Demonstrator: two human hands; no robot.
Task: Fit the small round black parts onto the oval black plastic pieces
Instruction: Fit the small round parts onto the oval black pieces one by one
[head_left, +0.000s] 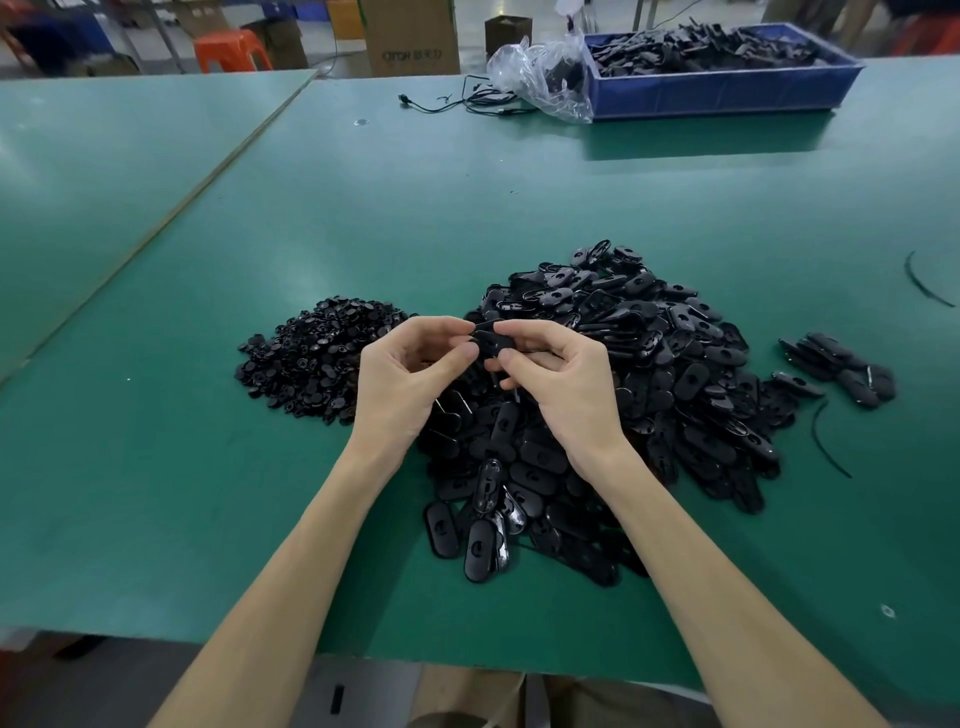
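A big heap of oval black plastic pieces (644, 374) lies in the middle of the green table (363, 218). To its left lies a smaller heap of small round black parts (311, 353). Above the gap between the heaps, my left hand (405, 374) and my right hand (561, 379) together pinch one oval piece (491, 340) by their fingertips. Whether a round part sits on it is hidden by the fingers. A small row of oval pieces (836, 369) lies apart at the right.
A blue bin (727, 93) full of black parts stands at the back right, with a clear plastic bag (540, 73) and a black cable (467, 101) beside it. Thin black strips (826, 441) lie on the right. Cardboard boxes and an orange stool (231, 49) stand beyond the table.
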